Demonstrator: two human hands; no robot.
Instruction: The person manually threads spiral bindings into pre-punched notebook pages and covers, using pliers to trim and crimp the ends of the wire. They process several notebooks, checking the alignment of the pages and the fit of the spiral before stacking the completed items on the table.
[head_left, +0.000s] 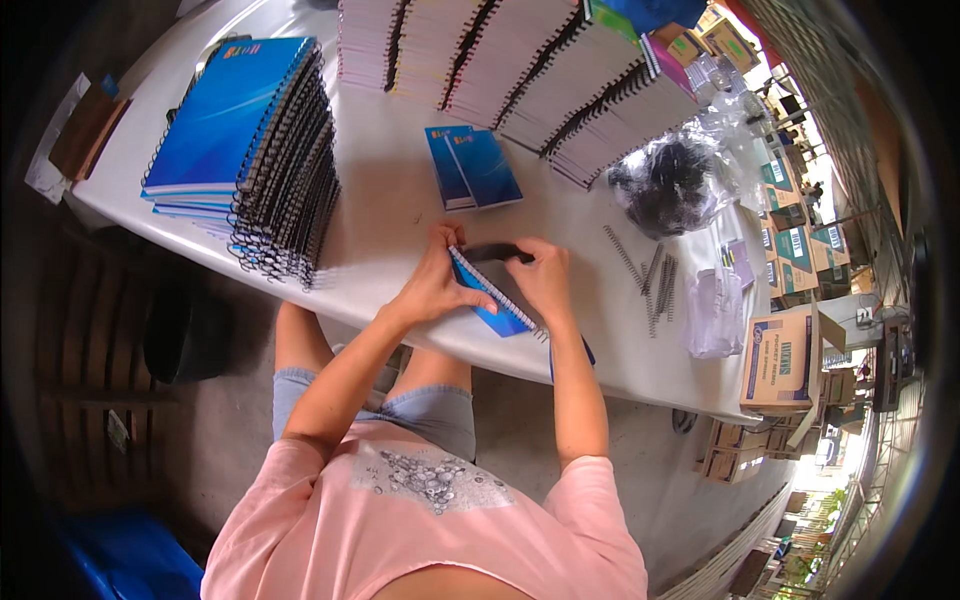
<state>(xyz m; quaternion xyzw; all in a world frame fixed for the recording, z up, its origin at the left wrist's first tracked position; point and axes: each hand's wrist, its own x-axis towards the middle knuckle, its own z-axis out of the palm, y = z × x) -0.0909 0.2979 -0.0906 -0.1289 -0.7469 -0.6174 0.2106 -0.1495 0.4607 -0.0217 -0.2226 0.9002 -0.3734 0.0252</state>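
Observation:
My left hand [437,278] is closed round a small blue notebook [499,318], tilted near the table's front edge. Its thumb presses on the cover beside the coil-lined edge. A bit of spiral binding coil [541,335] pokes out at the notebook's near end. In the fingers of my right hand [545,275] is one end of a dark curved strip [492,251], which arches over toward my left hand; its exact kind is unclear. Just beyond my hands lie small blue notebooks [485,170], overlapping. Several loose dark spiral coils [650,280] rest to the right of my right hand.
A tall stack of blue spiral notebooks [230,120] stands at the left of the white table [375,225]. Thick rows of bound pads [560,90] line the back. Clear plastic bags [675,180] hold dark contents at right. A cardboard box [778,358] is beyond the right edge.

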